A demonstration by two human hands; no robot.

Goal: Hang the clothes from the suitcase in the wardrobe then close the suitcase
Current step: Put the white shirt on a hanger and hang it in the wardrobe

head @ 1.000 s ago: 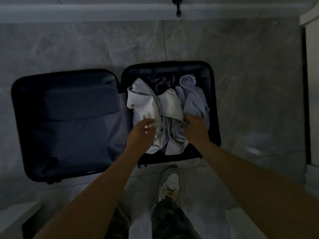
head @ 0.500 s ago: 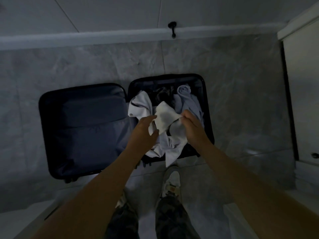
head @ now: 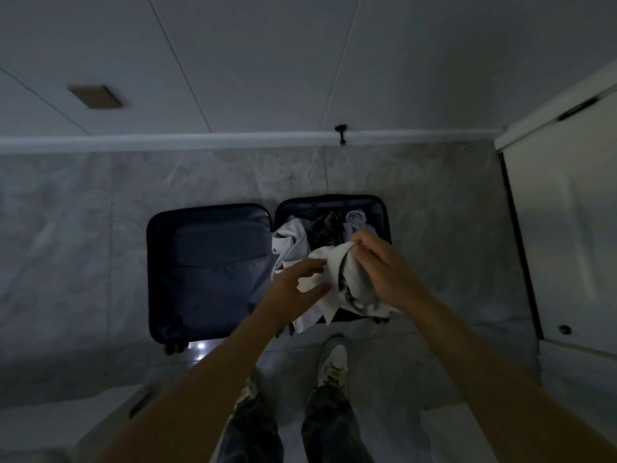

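A black suitcase [head: 213, 210] lies open flat on the marble floor, its left half zipped over with dark lining. The right half holds a heap of clothes: a pale shirt [head: 288, 243] at the left, a dark garment [head: 325, 230] in the middle, a grey piece [head: 357, 218] at the back. A white garment [head: 329, 265] is lifted above the heap. My right hand [head: 380, 265] grips its upper edge with curled fingers. My left hand [head: 297, 287] holds its lower left part between thumb and fingers.
A white wardrobe door [head: 564, 248] with a small dark knob [head: 565, 328] stands at the right. A skirting board with a black door stop [head: 341, 133] runs behind the suitcase. My two shoes [head: 332, 362] stand just in front of it. White furniture edges sit at bottom left.
Both hands have risen with the white garment, lifting it out of the heap. The view has pulled back and up, bringing the wall and the wardrobe door into sight.
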